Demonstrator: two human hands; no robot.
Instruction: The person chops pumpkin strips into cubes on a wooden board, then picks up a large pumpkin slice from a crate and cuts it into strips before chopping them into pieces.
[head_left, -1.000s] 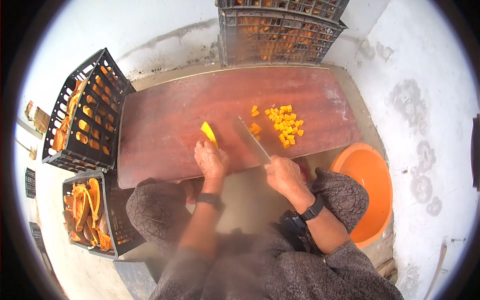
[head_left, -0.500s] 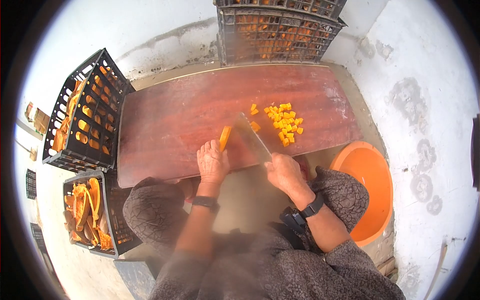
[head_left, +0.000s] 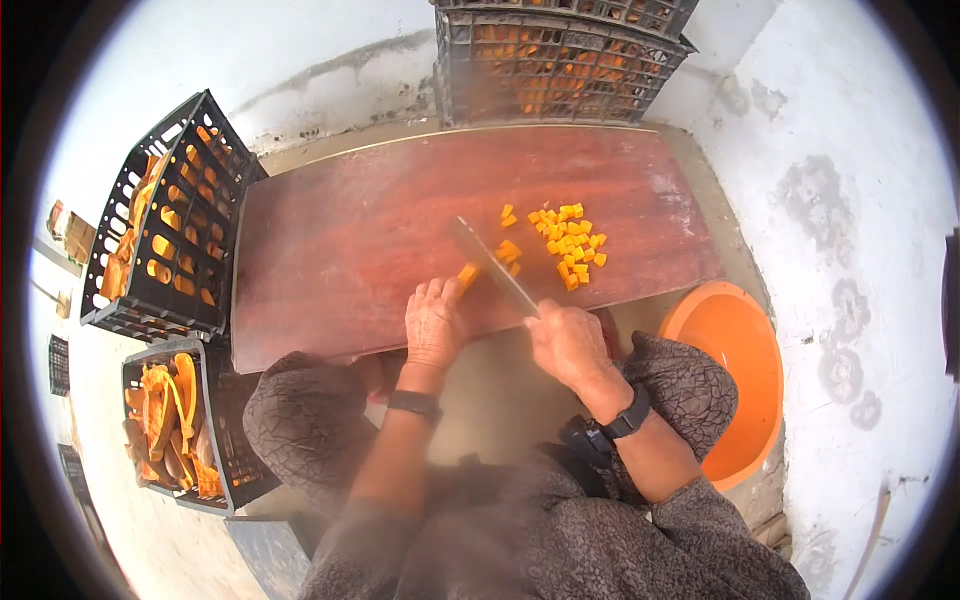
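On a reddish wooden board (head_left: 340,230), my left hand (head_left: 434,322) holds an orange strip (head_left: 467,275) near the board's front edge. My right hand (head_left: 570,345) is closed round the handle of a large knife (head_left: 495,268), whose blade points up and left, just right of the strip. A few cut orange pieces (head_left: 510,250) lie close to the right side of the blade. Farther right is a loose pile of small orange cubes (head_left: 573,240), with two more pieces (head_left: 508,215) to its left.
A black crate (head_left: 200,240) with orange slices stands at the left, with another open crate (head_left: 215,400) below it. Stacked crates (head_left: 560,75) stand behind the board. An orange basin (head_left: 765,400) sits at the right by the wall.
The left hand and strip have moved slightly right, towards the knife. The knife tip has moved left, and more cut pieces show beside the blade.
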